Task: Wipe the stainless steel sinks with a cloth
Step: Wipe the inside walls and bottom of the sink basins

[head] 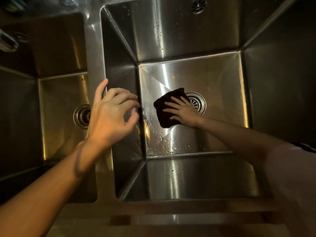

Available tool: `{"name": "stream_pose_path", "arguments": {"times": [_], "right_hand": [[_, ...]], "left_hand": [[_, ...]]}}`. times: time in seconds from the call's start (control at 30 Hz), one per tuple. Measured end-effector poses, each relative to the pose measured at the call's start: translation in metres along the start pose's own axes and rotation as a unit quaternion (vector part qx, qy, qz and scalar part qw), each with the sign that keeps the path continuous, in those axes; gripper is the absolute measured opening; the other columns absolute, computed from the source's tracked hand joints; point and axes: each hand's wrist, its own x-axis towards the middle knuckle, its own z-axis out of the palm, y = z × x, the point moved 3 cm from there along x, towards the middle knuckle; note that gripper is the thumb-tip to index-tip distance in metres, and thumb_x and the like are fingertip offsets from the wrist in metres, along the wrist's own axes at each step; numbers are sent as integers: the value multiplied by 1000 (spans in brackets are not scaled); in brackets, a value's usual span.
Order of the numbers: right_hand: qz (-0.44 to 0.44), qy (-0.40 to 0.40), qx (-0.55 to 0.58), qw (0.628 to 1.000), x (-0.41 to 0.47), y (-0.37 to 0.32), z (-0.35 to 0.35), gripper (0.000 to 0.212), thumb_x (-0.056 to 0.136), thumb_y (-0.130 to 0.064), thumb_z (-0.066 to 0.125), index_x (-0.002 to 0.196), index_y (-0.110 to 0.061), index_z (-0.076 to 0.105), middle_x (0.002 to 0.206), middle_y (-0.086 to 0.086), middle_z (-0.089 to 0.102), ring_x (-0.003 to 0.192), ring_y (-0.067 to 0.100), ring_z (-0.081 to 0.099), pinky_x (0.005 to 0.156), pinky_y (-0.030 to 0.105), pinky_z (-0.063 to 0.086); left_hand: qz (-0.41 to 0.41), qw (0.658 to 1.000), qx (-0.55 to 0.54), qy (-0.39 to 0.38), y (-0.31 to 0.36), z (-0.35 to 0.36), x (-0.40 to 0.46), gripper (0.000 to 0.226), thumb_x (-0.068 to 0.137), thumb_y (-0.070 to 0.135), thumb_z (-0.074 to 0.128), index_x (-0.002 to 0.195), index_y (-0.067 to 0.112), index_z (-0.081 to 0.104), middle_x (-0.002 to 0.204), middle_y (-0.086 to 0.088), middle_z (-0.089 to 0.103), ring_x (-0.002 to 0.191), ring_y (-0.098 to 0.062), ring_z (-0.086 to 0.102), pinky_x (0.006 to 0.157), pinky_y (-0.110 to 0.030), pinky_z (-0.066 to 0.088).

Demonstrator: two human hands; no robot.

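Observation:
A deep stainless steel sink (222,79) fills the middle of the head view. On its floor lies a dark folded cloth (166,106), just left of the round drain (196,102). My right hand (182,111) presses flat on the cloth with straight, spread fingers, partly covering the drain's left edge. My left hand (111,113) hovers over the divider (93,65) between the two basins, fingers loosely curled and holding nothing; its thumb touches the rim. A second sink (59,93) lies to the left with its own drain (82,116).
Water drops dot the middle sink's floor near its front left corner and back wall. An overflow grille (198,5) sits high on the back wall. A tap spout (7,41) juts in at the far left. The counter edge (171,209) runs along the front.

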Motion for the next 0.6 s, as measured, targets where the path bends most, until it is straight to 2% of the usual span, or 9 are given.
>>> {"name": "stream_pose_path", "arguments": {"times": [0.1,0.3,0.4,0.6], "right_hand": [[22,15,16,1000,14,7,-11,46,98,-41,45,143,-36,40,157,-9,28,149,22,11,120,45,4],[83,13,27,996,69,-26,-21,48,98,-43,41,145,-38,34,159,-11,21,150,23,5,120,49,2],[60,19,16,998,62,-42,-11,47,98,-42,41,145,-39,35,159,-11,21,150,23,5,119,48,0],[-61,-1,1,998,10,-30,11,44,97,-43,45,141,-39,42,155,-10,30,149,22,13,120,46,5]], "left_hand": [[-5,1000,-1,8,0,-1,0,27,87,25,51,90,16,76,103,3,71,106,-18,59,117,-52,16],[1,1000,5,7,1,0,-1,27,87,25,51,88,17,76,106,2,71,108,-19,58,118,-48,14],[1,1000,9,1,1,0,-1,26,88,25,51,89,18,76,108,2,70,110,-19,57,118,-48,14],[1,1000,6,4,-2,1,-2,26,89,26,50,88,19,75,107,3,70,111,-17,55,118,-46,13]]}}
